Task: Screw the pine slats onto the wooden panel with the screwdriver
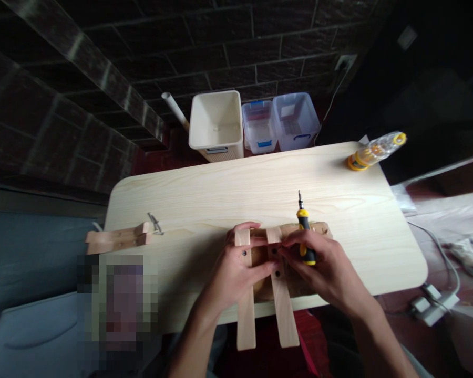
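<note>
Two pale wooden slats (286, 317) lie across a brown wooden piece (266, 291) at the table's near edge, their lower ends jutting past it. My left hand (234, 268) is closed around the slats, its thumb on the right-hand one beside dark holes. A yellow-and-black screwdriver (303, 218) sits in my right hand (327, 260), tip pointing away from me. The thumb and forefinger of that hand pinch close to the right-hand slat's upper hole. Whether they hold a small screw there is hidden.
Several loose screws (155, 224) and a wooden piece with raised ends (118, 238) lie at the table's left. A clear, yellow-based container (374, 150) stands far right. Behind the table are a cream bin (216, 121) and two plastic boxes (297, 121). A power strip (435, 304) lies right.
</note>
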`<state>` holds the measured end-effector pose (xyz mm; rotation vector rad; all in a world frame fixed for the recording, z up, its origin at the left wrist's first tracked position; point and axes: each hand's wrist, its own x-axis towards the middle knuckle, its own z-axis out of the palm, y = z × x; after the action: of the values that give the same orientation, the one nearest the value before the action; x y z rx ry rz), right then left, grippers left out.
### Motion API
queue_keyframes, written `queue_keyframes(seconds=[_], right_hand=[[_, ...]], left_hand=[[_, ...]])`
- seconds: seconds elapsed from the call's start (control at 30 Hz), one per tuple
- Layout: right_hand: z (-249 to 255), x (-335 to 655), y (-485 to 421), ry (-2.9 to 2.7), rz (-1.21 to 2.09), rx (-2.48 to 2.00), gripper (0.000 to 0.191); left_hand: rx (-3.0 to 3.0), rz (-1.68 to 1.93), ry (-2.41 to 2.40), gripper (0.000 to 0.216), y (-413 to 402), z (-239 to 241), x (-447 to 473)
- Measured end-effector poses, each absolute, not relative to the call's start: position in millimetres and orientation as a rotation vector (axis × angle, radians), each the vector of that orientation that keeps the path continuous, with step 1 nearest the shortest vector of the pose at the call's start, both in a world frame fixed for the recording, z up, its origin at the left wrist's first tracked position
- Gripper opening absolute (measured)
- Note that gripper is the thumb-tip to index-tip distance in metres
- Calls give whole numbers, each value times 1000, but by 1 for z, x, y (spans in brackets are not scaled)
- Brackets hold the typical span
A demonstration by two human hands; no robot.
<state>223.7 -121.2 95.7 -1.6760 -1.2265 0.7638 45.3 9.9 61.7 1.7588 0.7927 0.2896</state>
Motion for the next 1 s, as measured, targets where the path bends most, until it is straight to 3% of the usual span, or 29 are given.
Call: queue_keyframes(seconds=[0.67,1.0], right_hand=[[63,206,-135,-1500,359,-1728,22],[57,205,-134,-1523,318,-1724,27]], left_hand=[[1774,319,756,39,8,56,42],[1766,321,755,42,9,55,43]])
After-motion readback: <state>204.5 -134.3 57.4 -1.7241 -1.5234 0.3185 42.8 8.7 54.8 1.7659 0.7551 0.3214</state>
